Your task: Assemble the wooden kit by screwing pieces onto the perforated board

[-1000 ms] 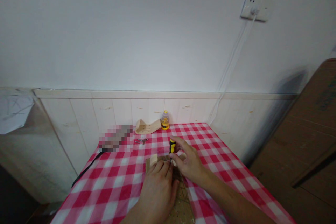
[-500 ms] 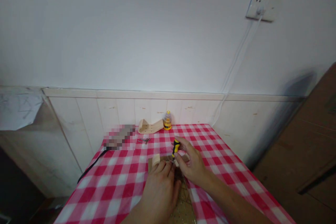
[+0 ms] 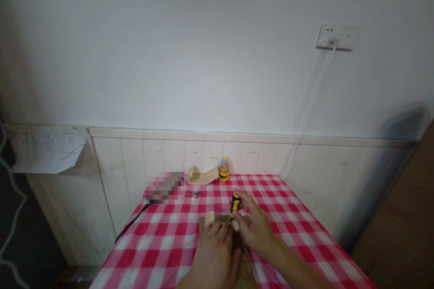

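My right hand is closed around a yellow and black screwdriver, held nearly upright with its tip pointing down. Beneath it lies a brown patterned board with pale wooden pieces at its far end. My left hand lies over that end, fingers bent and pressed together against a pale wooden piece, the thumb lower down over the board. Its fingertips are close to the screwdriver tip; whether they pinch a screw there is hidden.
A red-and-white checked cloth covers the table. Toward the wall are loose screws, a bent wooden part with holes, a yellow-capped bottle and a blurred-out object with a black strap. A wall socket has a cable plugged in.
The view has shifted, so everything sits lower and mostly a bit further right. Both hands keep their places at the board, the screwdriver still upright in my right hand.
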### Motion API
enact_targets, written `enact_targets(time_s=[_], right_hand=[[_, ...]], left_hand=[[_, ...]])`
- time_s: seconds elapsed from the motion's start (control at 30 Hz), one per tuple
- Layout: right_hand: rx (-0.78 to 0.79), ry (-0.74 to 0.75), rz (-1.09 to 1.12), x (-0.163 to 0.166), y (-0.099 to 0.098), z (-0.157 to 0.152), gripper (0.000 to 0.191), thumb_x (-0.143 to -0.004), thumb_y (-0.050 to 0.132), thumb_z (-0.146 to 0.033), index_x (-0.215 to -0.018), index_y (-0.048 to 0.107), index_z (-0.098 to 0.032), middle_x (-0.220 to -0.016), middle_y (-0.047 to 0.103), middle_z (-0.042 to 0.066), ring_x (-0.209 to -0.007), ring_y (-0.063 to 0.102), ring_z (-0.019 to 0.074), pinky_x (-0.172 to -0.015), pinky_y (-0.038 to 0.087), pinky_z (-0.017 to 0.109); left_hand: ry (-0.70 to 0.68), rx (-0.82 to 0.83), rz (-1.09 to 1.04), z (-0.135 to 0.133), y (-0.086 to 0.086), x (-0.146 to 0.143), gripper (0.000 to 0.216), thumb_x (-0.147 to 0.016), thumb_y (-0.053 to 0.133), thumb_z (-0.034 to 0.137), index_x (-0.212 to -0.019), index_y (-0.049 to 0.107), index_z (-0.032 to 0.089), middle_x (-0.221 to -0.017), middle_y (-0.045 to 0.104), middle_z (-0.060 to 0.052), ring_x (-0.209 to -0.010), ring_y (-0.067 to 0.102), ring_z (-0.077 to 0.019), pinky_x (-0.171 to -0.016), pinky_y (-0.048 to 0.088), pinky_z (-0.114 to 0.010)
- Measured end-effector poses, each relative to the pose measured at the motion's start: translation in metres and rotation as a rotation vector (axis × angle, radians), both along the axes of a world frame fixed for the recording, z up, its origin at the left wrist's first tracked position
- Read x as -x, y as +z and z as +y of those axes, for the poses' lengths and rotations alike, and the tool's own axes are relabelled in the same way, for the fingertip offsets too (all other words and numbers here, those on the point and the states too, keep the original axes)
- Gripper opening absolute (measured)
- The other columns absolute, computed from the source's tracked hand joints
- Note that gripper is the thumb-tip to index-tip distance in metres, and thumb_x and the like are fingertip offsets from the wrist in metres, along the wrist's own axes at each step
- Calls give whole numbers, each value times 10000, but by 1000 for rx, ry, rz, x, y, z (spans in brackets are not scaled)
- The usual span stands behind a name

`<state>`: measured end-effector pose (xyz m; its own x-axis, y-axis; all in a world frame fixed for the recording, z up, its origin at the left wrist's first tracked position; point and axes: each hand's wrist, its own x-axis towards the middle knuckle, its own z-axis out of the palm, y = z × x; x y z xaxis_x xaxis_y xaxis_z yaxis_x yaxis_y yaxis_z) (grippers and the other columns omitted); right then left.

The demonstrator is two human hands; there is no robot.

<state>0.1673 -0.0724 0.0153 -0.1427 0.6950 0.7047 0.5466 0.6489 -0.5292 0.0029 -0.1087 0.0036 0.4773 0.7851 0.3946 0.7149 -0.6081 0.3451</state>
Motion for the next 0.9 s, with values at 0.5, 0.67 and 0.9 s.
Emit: enact_targets(time_s=[0.5, 0.67, 0.9], right_hand=[[71, 32, 72, 2, 6, 2, 493, -878, 584, -152, -1363, 546, -229, -1004, 742, 67, -863, 711, 204, -792, 595, 353], [72, 59, 93, 1, 6, 3, 505, -866, 598, -148, -1359, 546, -246, -980, 730, 45, -842, 699, 198, -788, 593, 354], [49, 52, 101, 0, 5, 5, 513, -841, 642, -129, -1336, 559, -235, -993, 723, 44, -849, 689, 195, -790, 586, 348]], left_hand=[[12, -5, 25, -1, 2, 0, 391, -875, 586, 200, -1244, 698, 143, -1237, 708, -132, -1165, 606, -341, -1045, 495, -539], [18, -28, 38, -1, 0, -1, 398, -875, 594, 205, -1253, 694, 134, -1214, 716, -142, -1161, 613, -344, -1033, 504, -542], [-1, -106, 45, 1, -5, 0, 382, -879, 596, 200, -1238, 703, 127, -1222, 723, -136, -1164, 623, -342, -1038, 510, -545]])
